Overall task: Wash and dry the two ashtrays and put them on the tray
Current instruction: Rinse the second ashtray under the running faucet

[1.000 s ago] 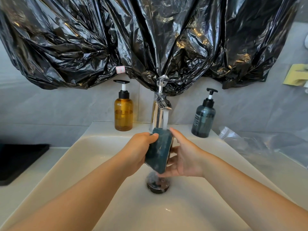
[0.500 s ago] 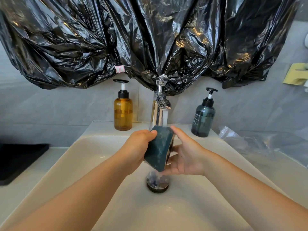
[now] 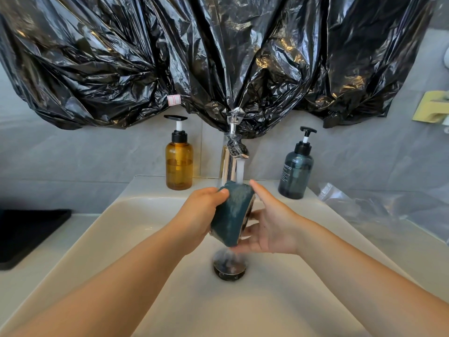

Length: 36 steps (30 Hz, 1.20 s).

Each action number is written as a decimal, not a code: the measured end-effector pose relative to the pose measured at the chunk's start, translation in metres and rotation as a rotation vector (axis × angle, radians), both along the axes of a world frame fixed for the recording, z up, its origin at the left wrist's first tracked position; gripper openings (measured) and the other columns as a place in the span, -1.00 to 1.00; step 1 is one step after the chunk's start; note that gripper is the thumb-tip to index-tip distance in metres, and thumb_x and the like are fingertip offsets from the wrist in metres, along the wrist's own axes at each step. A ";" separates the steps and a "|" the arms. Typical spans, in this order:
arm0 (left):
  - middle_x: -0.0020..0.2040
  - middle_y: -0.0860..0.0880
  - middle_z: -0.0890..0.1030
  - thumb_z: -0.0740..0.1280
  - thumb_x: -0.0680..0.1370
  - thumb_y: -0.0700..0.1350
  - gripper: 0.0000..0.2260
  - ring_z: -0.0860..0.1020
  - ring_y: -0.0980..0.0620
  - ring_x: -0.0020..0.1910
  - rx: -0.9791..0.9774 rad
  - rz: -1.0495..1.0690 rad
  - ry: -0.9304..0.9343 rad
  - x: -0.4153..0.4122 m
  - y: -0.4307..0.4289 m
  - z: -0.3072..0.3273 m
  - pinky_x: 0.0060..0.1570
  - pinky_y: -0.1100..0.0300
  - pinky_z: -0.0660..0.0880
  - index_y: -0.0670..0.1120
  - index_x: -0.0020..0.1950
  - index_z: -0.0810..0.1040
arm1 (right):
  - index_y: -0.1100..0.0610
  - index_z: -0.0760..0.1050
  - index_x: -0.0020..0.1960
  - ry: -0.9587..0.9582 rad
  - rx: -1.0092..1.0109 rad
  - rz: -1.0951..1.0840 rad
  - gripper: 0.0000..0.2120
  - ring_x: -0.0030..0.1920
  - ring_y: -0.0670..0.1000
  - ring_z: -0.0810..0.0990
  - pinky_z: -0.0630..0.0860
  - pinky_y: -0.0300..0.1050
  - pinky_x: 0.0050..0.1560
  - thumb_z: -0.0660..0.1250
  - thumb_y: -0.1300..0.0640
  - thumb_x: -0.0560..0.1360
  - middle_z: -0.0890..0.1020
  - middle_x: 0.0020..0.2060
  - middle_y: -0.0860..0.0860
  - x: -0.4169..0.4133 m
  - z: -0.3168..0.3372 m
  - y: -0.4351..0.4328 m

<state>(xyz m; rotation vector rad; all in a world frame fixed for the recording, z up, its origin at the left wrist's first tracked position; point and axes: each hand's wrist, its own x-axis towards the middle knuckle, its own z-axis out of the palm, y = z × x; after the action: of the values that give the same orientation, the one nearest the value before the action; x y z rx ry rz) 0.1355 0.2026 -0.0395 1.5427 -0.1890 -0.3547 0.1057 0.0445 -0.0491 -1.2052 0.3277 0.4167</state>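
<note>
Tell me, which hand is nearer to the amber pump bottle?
Left. The left hand, gripping the teal sponge, is just front-right of the amber pump bottle; the right hand is farther right, past the sponge.

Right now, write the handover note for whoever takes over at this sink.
Left hand: grips the teal sponge, pressed against the ashtray, which is mostly hidden behind it.
Right hand: holds that ashtray from the other side, under the running faucet, over the sink.
Done: this ashtray is mid-scrub.
Left: rinse, dry and place it. The second ashtray is not in view. The black slab on the left counter may be the tray.
</note>
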 end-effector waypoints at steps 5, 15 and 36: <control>0.18 -0.18 0.59 0.23 0.62 -0.08 -0.73 0.55 -0.19 0.17 -0.050 -0.039 0.036 0.000 0.003 0.001 0.27 -0.15 0.45 -0.16 0.27 0.46 | 0.09 0.43 0.29 -0.207 -0.104 -0.060 -0.48 0.17 0.32 0.56 0.59 0.26 0.07 0.37 -0.16 0.43 0.49 0.23 0.22 -0.002 0.004 0.004; 0.09 -0.15 0.62 0.23 0.62 -0.07 -0.84 0.57 -0.15 0.11 0.184 -0.081 -0.219 -0.008 0.002 0.001 0.21 -0.08 0.51 -0.10 0.11 0.53 | 0.22 0.36 0.37 -0.051 0.013 -0.030 -0.16 0.17 0.34 0.58 0.58 0.29 0.07 0.27 -0.42 0.39 0.51 0.26 0.30 0.001 -0.002 0.002; 0.27 0.01 0.47 0.47 0.44 0.02 -0.59 0.50 0.00 0.18 0.384 -0.003 -0.307 0.005 0.020 0.005 0.00 0.11 0.56 0.02 0.25 0.49 | 0.15 0.51 0.19 -0.253 -0.056 -0.258 -0.73 -0.04 0.11 0.60 0.59 -0.01 -0.11 0.25 0.21 0.49 0.62 -0.07 0.15 -0.003 0.002 -0.001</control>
<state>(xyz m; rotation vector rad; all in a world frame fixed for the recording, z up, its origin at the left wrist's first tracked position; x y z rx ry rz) 0.1407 0.2229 -0.0342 1.9746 -0.3792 -0.1578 0.1025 0.0439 -0.0473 -1.2354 0.2730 0.0306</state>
